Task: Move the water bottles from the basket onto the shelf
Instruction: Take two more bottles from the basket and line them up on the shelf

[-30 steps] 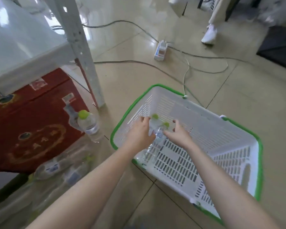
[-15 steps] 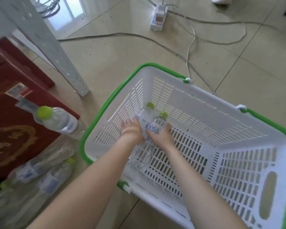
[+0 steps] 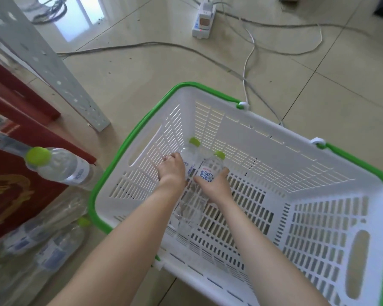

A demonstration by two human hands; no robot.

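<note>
Two bare forearms of mine reach down from the near edge into a white slotted plastic basket with a green rim (image 3: 128,140) that stands on the beige tiled floor (image 3: 307,89). My left hand (image 3: 171,171) curls over the left clear water bottle with a lime-green cap (image 3: 189,156), gripping its body; my right hand (image 3: 212,184) wraps from below round the right clear water bottle with a blue-printed label (image 3: 210,171). Both bottles lie side by side, touching, on the basket's floor, caps pointing away from me.

Left of the basket, near my left forearm, several more clear bottles (image 3: 38,244) lie blurred on a glassy shelf surface. Beyond them one clear bottle with a lime-green cap (image 3: 58,166) stands against a dark red box with gold print (image 3: 11,184). A grey perforated metal shelf post (image 3: 53,71) slants down to the floor behind it.

Farthest off, a white power strip (image 3: 202,25) rests on the tiles, with grey and white cables (image 3: 248,54) trailing from it toward the basket.
</note>
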